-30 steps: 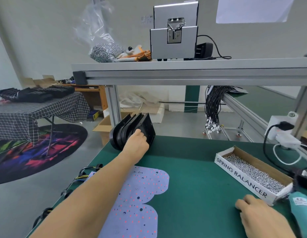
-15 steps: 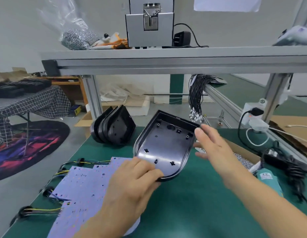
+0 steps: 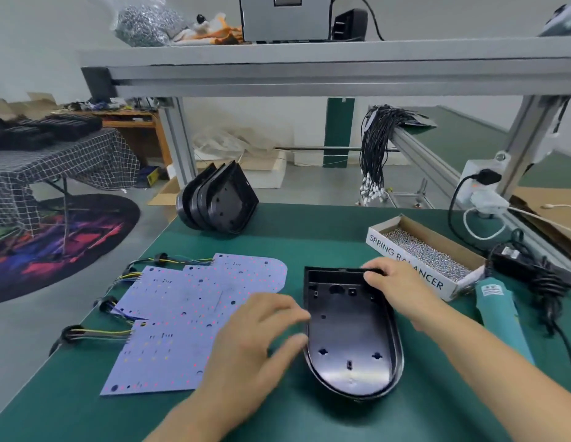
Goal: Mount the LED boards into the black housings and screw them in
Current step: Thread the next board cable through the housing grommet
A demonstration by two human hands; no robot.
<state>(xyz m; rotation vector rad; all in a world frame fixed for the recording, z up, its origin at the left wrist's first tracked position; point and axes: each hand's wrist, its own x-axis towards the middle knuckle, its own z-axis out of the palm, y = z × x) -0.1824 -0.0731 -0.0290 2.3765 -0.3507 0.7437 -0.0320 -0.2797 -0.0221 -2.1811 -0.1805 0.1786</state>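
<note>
Both hands (image 3: 395, 290) apparently steady the black housing (image 3: 351, 333).

Black housing (image 3: 351, 333) flat on mat, open side up; LED boards (image 3: 182, 314) overlapping beside it.

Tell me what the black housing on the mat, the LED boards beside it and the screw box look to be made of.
Black housing: likely moulded plastic, semi-gloss, with a soft sheen on its floor and moulded holes. LED boards: thin rigid sheets, matte pale lilac-white, dotted with small parts and holes; base material unclear. Screw box: cardboard, brown inside, white printed outside. Mat: matte green, probably rubbery.
</note>
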